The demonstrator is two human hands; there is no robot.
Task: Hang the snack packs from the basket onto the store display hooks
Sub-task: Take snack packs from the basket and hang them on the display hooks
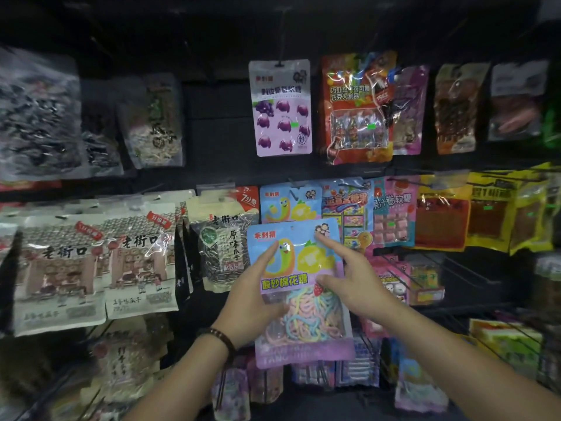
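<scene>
Two hands on one pack [299,287], held upright just in front of the rack's middle row, near its centre, below and partly over a twin [287,205] already hung. Left hand [249,299] gripping the left edge, thumb laid across the front, forefinger straight up the face, other fingers out of sight behind. Right hand [359,287] pinching the right edge likewise, thumb on the front, forefinger reaching toward the top corner. Judged step: threading the hole [292,228] at top centre onto the hook [292,189] carrying the twin, its tip blurred and hard to place. Slide both grips upward first, to stop the soft top flopping; keep the top band flat and taut, lift to bring hole level with hook tip, then push straight back toward the rack, not sideways. Watch for snagging the twin's face or knocking it loose. Little room at either side: seed bag [223,247] just beside the left edge, candy pack [346,214] just beside the right. More room above, along the dark strip between rows, and back toward the body. Mind the bare prongs [472,271] jutting out toward the rack's lower right, near the right forearm; withdraw elbows straight back. Basket not in view.
</scene>
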